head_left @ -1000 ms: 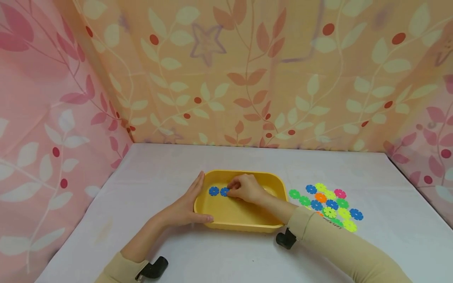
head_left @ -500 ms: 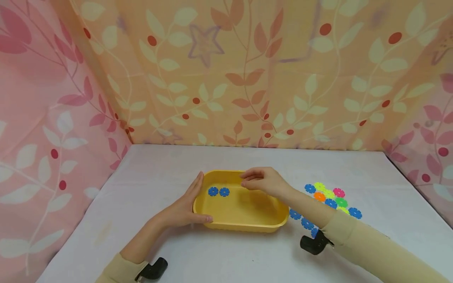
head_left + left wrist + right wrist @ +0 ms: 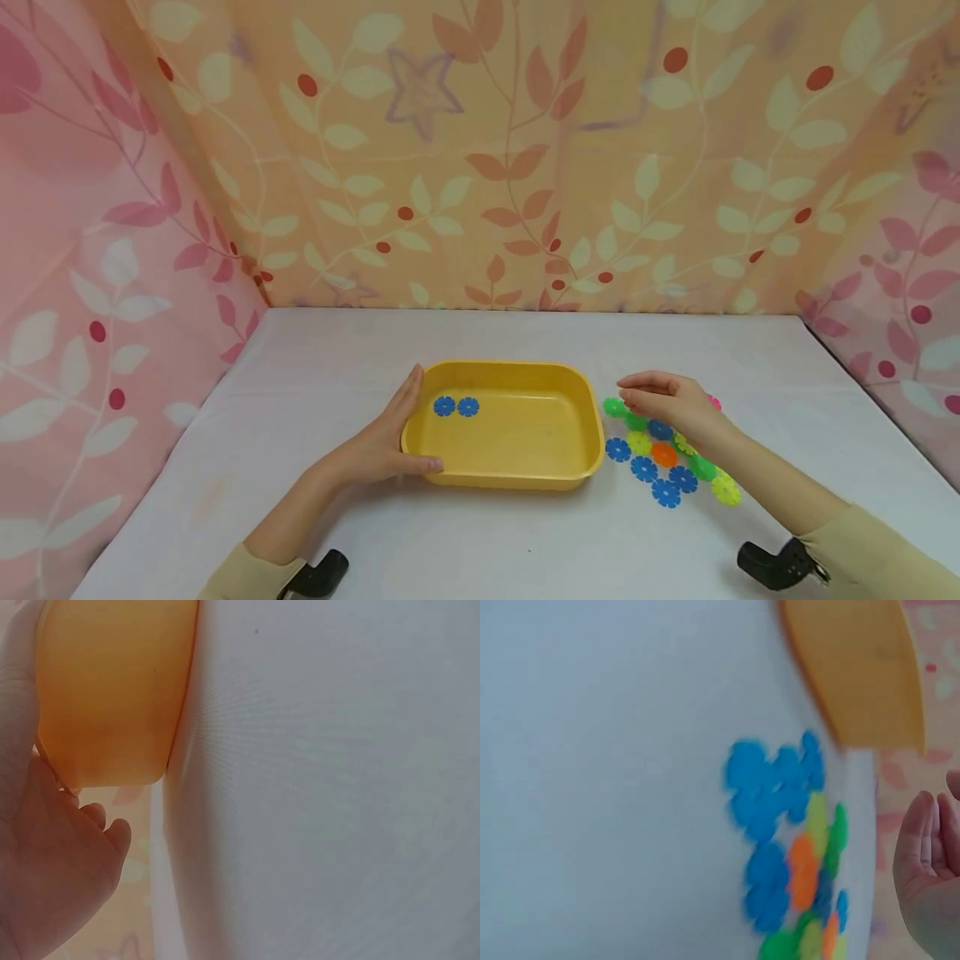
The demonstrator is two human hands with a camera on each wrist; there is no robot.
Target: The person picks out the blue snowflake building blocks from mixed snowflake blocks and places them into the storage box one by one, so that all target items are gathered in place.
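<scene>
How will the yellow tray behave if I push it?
The yellow tray is unlikely to tip: it's low and wide. Its thin walls suggest light, stiff plastic, though the left hand gripping one end may resist sliding.

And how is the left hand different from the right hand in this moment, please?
The left hand grips the yellow tray at its left end; the right hand does not touch it and shows nothing held. The left hand has its thumb spread wide from the fingers; on the right hand they lie closer together. The left hand is away from the loose pieces; the right hand is raised near them. Both are bare.
</scene>
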